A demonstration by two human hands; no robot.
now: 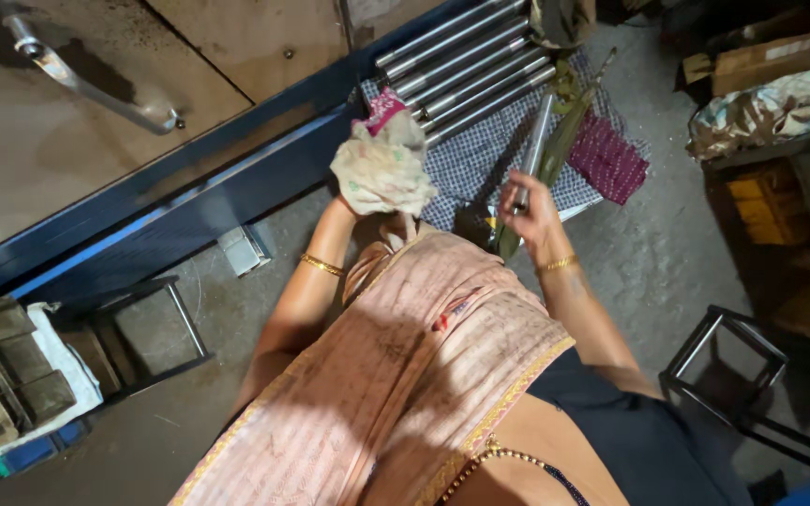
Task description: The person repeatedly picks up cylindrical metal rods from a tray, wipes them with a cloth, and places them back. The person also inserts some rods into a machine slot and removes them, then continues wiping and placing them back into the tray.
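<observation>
My left hand point(356, 199) is wrapped in a crumpled pale rag point(384, 167) and grips it; most of the hand is hidden under the cloth. My right hand point(534, 214) holds the lower end of a shiny steel rod point(533, 148) that tilts up and away from me. Beyond both hands, a row of several similar steel rods point(461, 58) lies side by side on a blue-and-white checked cloth point(480, 159). A pink draped garment covers my front in the lower middle of the view.
A magenta patterned cloth point(609, 161) lies right of the rods. A blue metal beam point(189, 201) runs diagonally at left under a brown panel with a metal handle point(96, 89). Metal frame stools point(724, 370) point(138, 333) stand on the concrete floor. Cardboard boxes point(759, 58) sit at upper right.
</observation>
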